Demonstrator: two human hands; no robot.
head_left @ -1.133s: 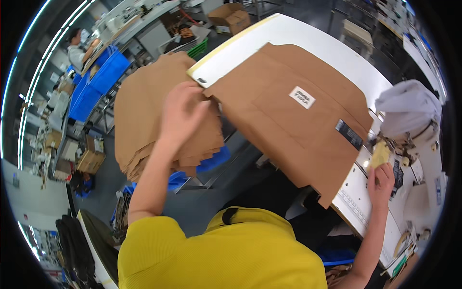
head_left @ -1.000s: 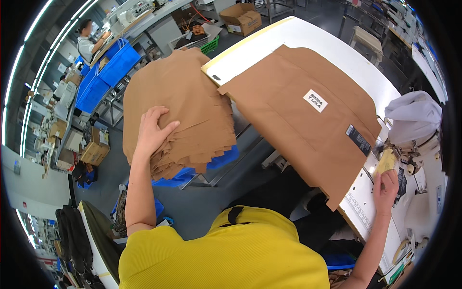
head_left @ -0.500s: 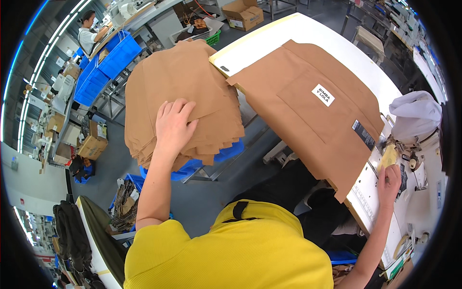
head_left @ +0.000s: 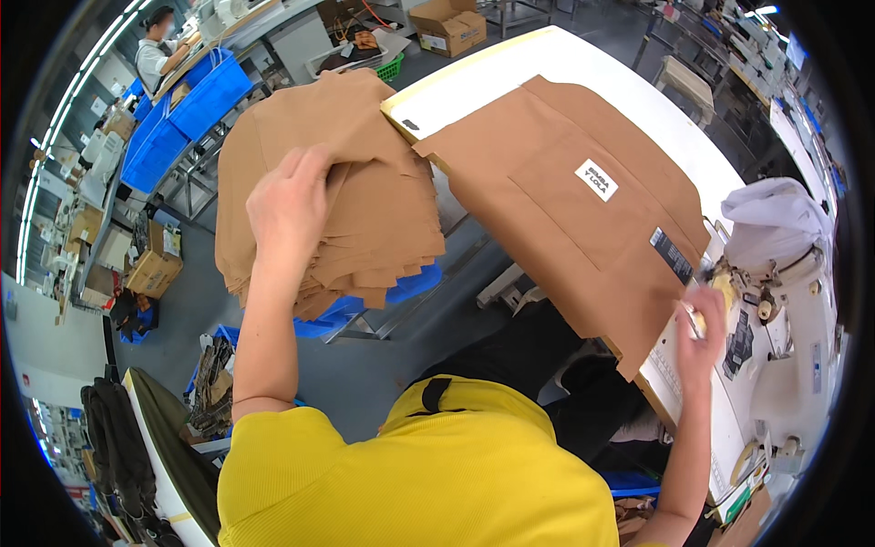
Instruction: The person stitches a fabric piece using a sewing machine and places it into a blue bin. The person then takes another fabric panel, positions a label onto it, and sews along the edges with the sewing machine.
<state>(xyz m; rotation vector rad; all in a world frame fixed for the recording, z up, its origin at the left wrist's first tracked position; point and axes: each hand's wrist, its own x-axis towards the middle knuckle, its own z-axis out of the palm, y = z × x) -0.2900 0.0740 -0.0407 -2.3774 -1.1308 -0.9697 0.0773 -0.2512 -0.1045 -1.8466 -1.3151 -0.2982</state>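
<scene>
My left hand (head_left: 290, 205) is closed on the edge of the top brown fabric panel (head_left: 365, 137) of a tall stack, and that edge is raised off the layers beneath. My right hand (head_left: 700, 333) is curled and blurred beside the sewing machine, with a small pale thing in its fingers that I cannot make out. A brown fabric piece (head_left: 519, 178) with a sewn pocket lies over the white table and hangs past its near edge. It bears a white printed label (head_left: 596, 180) and a black tag (head_left: 672, 256) near my right hand.
The stack rests over a blue bin (head_left: 333, 321) on a metal stand. The sewing machine (head_left: 788, 383) stands at the right, with a pale cloth (head_left: 775, 223) over part of it and black tags (head_left: 739, 345) beside it. Blue crates (head_left: 210, 96) and a seated person are at the far left.
My left hand has closed and lifted the edge of the top panel, which it lay flat on before. My right hand has moved from the machine toward the labelled fabric piece.
</scene>
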